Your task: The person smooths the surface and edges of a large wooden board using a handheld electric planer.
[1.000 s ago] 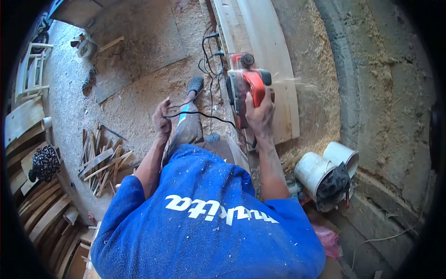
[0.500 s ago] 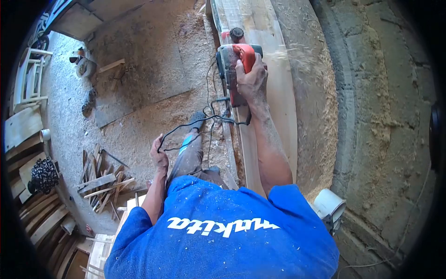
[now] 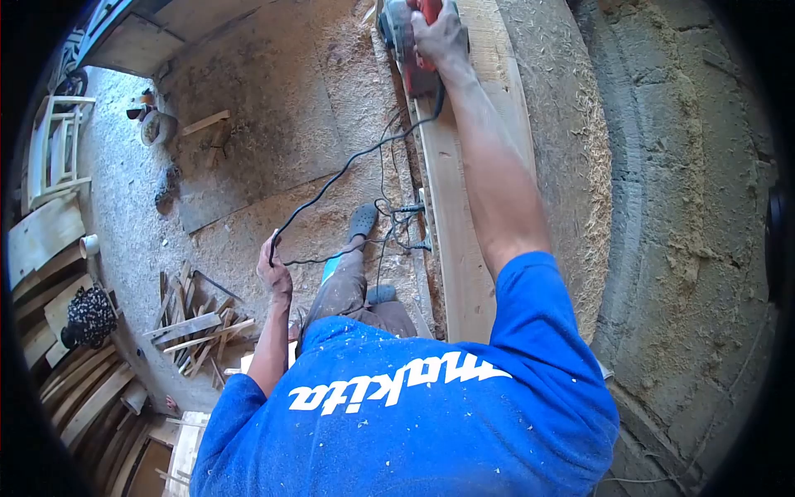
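My right hand (image 3: 443,40) is wrapped round the red handle of a power planer (image 3: 419,78), near the top edge of the view. The planer rests on a long pale wooden board (image 3: 454,224), and its front end is partly cut off by the frame. Its dark power cord (image 3: 338,171) runs from the back of the tool in a loop to my left hand (image 3: 274,270). The fingers of that hand are closed on the cord, out to the left of the board and above the floor. More cord hangs tangled beside the board's left edge.
Shavings lie thick along the workbench (image 3: 563,166) right of the board. A rough wall (image 3: 696,215) stands farther right. Scrap wood (image 3: 199,327) is heaped on the floor at left, near stacked planks (image 3: 91,398). Below my arms, clogs (image 3: 362,222) show on the feet.
My right hand has pushed the planer forward along the board, stretching the arm out. The cord has been drawn up with it. Shavings flying at the planer's right side are no longer visible.
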Available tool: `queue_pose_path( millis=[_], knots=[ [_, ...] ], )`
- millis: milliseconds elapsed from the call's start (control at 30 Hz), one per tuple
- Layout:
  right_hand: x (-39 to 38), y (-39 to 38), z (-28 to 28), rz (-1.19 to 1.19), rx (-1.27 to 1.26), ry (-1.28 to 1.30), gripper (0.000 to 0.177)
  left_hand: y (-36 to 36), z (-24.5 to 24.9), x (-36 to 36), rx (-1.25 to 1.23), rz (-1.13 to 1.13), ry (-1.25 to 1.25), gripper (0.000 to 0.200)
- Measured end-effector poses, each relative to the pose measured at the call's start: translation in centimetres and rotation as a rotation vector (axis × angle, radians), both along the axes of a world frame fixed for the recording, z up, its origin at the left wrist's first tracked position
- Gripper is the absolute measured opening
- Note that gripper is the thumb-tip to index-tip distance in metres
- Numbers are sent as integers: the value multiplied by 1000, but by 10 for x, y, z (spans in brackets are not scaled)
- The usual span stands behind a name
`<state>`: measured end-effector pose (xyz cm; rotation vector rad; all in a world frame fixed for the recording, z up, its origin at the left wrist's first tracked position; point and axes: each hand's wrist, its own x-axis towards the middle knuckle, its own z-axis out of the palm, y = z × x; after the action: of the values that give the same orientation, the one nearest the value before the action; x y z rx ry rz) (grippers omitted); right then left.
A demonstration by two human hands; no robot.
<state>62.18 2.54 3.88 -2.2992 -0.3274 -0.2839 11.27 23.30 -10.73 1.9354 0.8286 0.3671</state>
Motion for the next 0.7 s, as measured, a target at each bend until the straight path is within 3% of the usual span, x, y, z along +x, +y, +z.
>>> queue_pose_path(
  millis=[100,167,233,367,433,500,600,700],
  knots=[
    [-81,-38,8,-24,39,-35,54,-4,-7,-2,-70,14,29,38],
    [-153,-75,17,-39,-29,83,60,-8,-16,-2,-171,35,-18,37],
    [-239,-116,10,-102,-3,118,60,-24,0,5,-93,-14,21,38],
    [-402,-190,19,-143,16,29,40,-65,20,26,-69,-186,-60,36],
    [-476,-211,26,-238,64,235,39,-88,29,40,-137,-271,1,39],
    [-534,-228,19,-310,32,261,42,-103,20,45,-130,-308,-54,43],
    [-550,-227,25,-397,-4,307,43,-118,27,49,-144,-389,-48,43],
    [-495,-220,22,-355,47,274,41,-121,30,54,-200,-373,13,43]
  ],
)
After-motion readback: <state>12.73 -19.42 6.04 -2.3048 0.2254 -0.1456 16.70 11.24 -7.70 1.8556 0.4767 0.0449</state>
